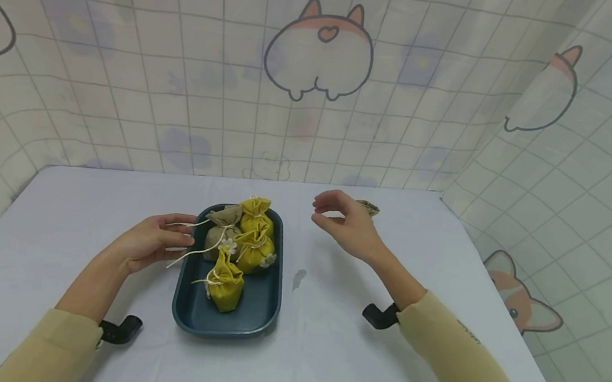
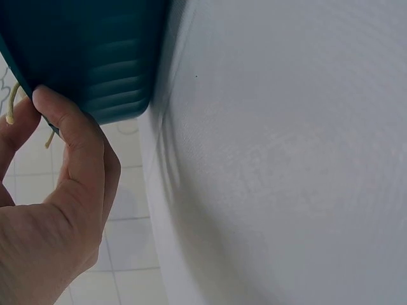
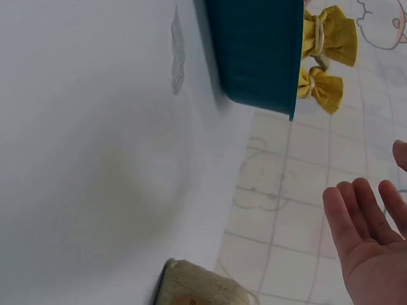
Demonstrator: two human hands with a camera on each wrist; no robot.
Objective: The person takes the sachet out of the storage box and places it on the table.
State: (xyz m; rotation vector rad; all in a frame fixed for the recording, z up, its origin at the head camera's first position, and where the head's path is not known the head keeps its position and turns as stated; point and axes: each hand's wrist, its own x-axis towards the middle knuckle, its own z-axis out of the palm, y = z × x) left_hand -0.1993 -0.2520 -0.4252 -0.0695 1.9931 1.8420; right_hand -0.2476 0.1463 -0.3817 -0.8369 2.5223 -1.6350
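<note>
A dark teal tray (image 1: 250,329) holds several small drawstring pouches. Yellow ones include a front pouch (image 1: 227,289) standing alone and a pair behind it on the right. A beige-grey pouch (image 1: 215,240) leans at the back left, its white cords trailing over the rim. My left hand (image 1: 155,240) is at the tray's left side, fingertips at the rim; the left wrist view shows a fingertip (image 2: 48,98) against the edge, beside cord ends. My right hand (image 1: 353,228) hovers right of the tray, fingers loosely bent, holding nothing. Behind it, a woven pouch (image 1: 367,208) is mostly hidden.
The tray stands on a white-covered table (image 1: 317,343), with a small grey mark (image 1: 298,278) on the cloth to its right. A beige pouch (image 3: 197,289) appears low in the right wrist view. A checked curtain (image 1: 207,110) with cartoon animals hangs behind and at the sides.
</note>
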